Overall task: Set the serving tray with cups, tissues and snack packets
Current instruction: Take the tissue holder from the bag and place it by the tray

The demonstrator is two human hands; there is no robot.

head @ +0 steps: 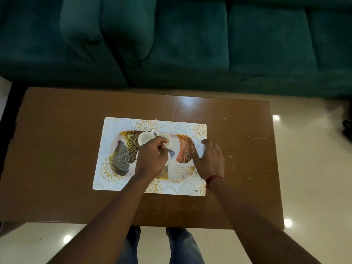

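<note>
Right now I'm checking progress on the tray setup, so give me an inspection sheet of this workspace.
Surface: scuffed brown wooden table, pale specks on its right part.
Job's things: leaf-printed rectangular serving tray on a gold-flowered placemat; at least three small white cups clustered on the tray; no tissues or snack packets seen.
Clutter: nothing seen.
Hands: left hand curled on a cup; right hand open at the tray's right edge.
Cables: nothing seen.
Surroundings: teal sofa, glossy cream floor tiles.

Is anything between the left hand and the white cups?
Nothing visible: the left hand has its curled fingers directly on the cups in the tray. The right hand rests apart, at the tray's right edge.
</note>
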